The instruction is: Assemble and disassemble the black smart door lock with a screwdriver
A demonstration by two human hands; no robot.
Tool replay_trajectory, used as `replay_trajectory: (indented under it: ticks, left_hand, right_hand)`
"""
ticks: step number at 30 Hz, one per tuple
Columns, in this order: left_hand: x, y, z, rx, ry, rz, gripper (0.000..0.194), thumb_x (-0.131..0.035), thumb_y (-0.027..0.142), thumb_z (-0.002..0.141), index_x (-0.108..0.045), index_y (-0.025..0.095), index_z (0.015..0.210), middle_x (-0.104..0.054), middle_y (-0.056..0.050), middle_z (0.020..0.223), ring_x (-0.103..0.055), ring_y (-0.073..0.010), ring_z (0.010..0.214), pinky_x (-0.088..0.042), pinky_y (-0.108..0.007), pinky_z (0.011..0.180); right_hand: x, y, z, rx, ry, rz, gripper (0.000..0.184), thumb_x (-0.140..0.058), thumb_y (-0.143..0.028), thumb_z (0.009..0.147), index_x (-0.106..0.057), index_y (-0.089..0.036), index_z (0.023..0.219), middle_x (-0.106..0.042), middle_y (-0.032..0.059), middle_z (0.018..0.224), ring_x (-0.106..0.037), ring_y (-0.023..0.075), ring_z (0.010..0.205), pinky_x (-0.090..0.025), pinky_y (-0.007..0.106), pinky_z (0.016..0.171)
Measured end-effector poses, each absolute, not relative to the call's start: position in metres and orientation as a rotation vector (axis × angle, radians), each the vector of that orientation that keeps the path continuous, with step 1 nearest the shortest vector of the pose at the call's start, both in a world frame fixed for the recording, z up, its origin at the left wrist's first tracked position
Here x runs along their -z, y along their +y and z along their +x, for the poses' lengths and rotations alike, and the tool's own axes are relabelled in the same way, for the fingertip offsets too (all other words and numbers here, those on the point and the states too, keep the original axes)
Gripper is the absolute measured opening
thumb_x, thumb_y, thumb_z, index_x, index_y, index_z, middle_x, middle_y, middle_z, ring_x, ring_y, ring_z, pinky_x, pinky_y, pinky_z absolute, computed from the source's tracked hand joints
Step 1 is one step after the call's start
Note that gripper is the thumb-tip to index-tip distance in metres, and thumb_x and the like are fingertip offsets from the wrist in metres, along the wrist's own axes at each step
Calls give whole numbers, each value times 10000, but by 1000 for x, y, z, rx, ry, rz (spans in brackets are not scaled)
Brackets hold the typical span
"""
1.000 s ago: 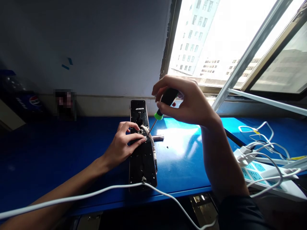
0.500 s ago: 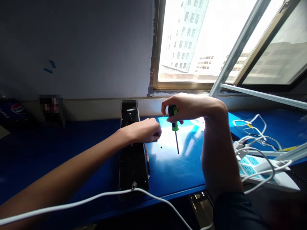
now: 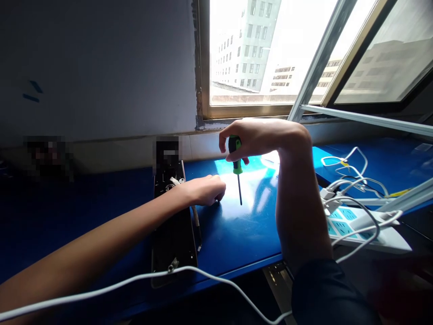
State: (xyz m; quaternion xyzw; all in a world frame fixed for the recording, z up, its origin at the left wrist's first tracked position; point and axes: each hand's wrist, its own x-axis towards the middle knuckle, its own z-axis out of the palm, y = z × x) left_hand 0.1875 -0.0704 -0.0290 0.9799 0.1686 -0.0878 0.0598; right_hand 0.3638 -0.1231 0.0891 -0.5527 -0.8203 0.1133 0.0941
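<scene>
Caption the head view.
Right hand grips a green-and-black screwdriver above a blue bench; left hand over a black metal plate.

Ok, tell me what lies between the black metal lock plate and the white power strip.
In the head view: a green-handled screwdriver held in the right hand, the right forearm, and sunlit blue tabletop.

The right hand (image 3: 262, 140) grips a green-and-black screwdriver (image 3: 235, 153) upright by its handle, shaft pointing down over the blue table (image 3: 250, 239). The left hand (image 3: 203, 189) reaches across a black door-lock panel (image 3: 172, 239), fingers (image 3: 218, 192) past its right edge. A white cable (image 3: 115, 284) crosses the panel's near end. A white power strip (image 3: 355, 228) lies toward the table's right end.
</scene>
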Motion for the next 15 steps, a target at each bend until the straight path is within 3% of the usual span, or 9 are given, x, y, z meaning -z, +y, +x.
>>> replay_trajectory:
  ticks: [9,15]
  left_hand:
    - [35,-70,194,251,554,2870,277,-711,33,786,-824,198,977,-776,-54,874,-688,-181,741,-461,-248,608]
    - [12,-81,171,7,534,2944,193,-677,62,878,-815,176,949,-779,-65,880,-703,-181,746,-489,-267,642]
  right_hand:
    - [-90,-126,364,-331,-2434,-1618,159,-782,-189,800,-753,-216,953,-723,-14,649,-660,132,525,-455,249,464]
    - [-92,-129,359,-433,-2449,-1566,175,-748,-210,838,-721,-218,1011,-748,-7,697,-705,151,594,-508,258,516]
